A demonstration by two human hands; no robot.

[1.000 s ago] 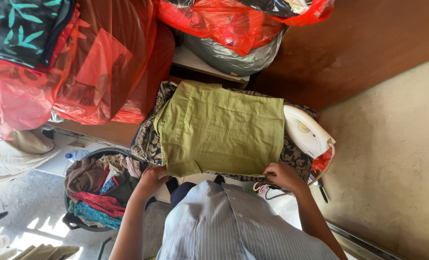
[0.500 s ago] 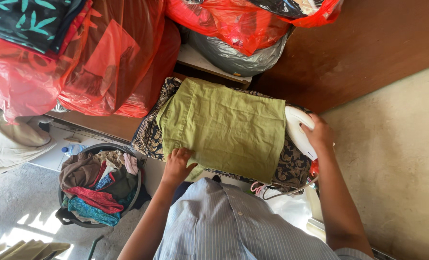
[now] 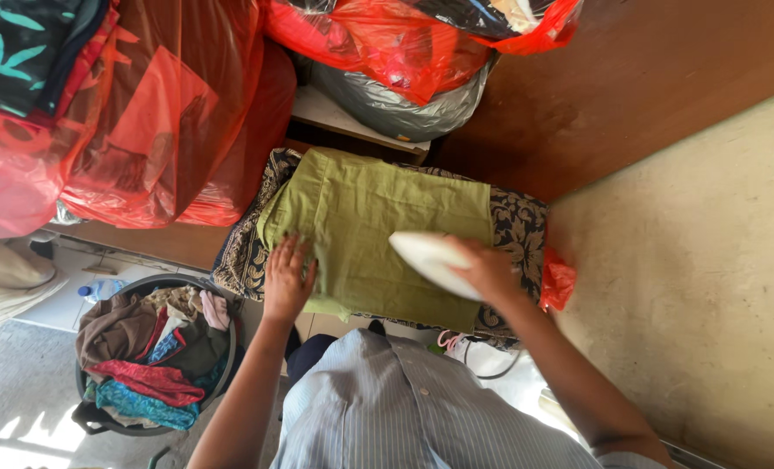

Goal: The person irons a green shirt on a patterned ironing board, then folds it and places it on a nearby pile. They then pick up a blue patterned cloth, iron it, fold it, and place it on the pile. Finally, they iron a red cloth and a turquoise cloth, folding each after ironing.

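The right hand (image 3: pixel 489 271) is wrapped around the back of a white iron (image 3: pixel 434 260), fingers curled over its handle, so the handle itself is hidden and only the pale pointed body shows. The iron sits on the green cloth (image 3: pixel 378 221), its tip pointing toward the left hand (image 3: pixel 288 280). That hand lies flat with fingers spread on the near left edge of the cloth, pressing it down.

The green cloth is laid out across a board covered with a dark patterned fabric (image 3: pixel 519 227), which shows only around the cloth's edges. Whether the cloth is a shirt or something else cannot be told, as it is folded.

A cord (image 3: pixel 482 369) peeks out below the board, mostly hidden by the person's striped shirt (image 3: pixel 404 408). On the floor to the left stands a round basket (image 3: pixel 152 360) heaped with mixed clothes. Red plastic bags (image 3: pixel 144 122), cut off by the top edge, crowd behind the board, and a grey bag (image 3: pixel 395 100) sits under one of them.
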